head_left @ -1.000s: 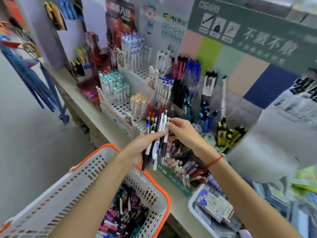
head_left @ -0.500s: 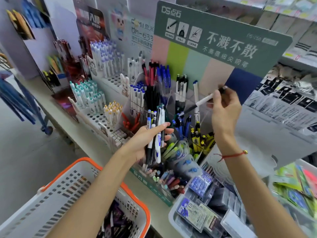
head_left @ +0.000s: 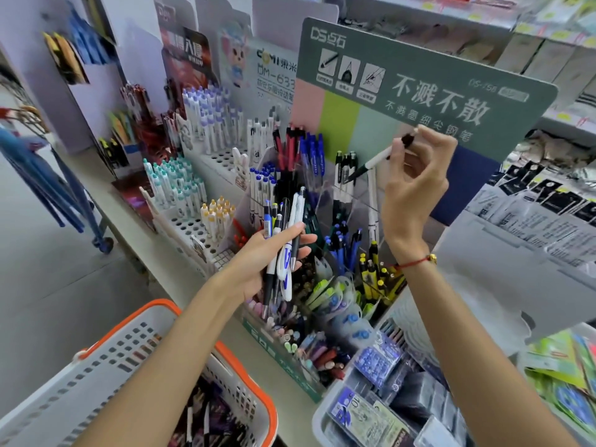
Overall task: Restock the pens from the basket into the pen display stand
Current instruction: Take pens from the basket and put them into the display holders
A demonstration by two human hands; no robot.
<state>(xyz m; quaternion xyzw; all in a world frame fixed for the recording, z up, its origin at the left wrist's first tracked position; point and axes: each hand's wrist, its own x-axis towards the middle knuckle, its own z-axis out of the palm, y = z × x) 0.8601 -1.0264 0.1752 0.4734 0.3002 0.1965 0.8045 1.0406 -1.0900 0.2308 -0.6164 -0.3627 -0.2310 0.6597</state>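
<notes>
left hand (head_left: 258, 262): grips pen bundle (head_left: 283, 250) | right hand (head_left: 416, 175): pinches white pen (head_left: 374, 163) over display stand (head_left: 351, 201)

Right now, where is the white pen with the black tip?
The right hand pinches the white pen, tip slanted down toward the black-and-white pens under the green sign.

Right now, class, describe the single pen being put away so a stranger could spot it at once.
Find the green sign board behind the clear display stand. Before it, the right hand pinches a slim white-and-black pen, tilted tip-down. Unlike every other pen, it sits in no slot or bundle.
</notes>
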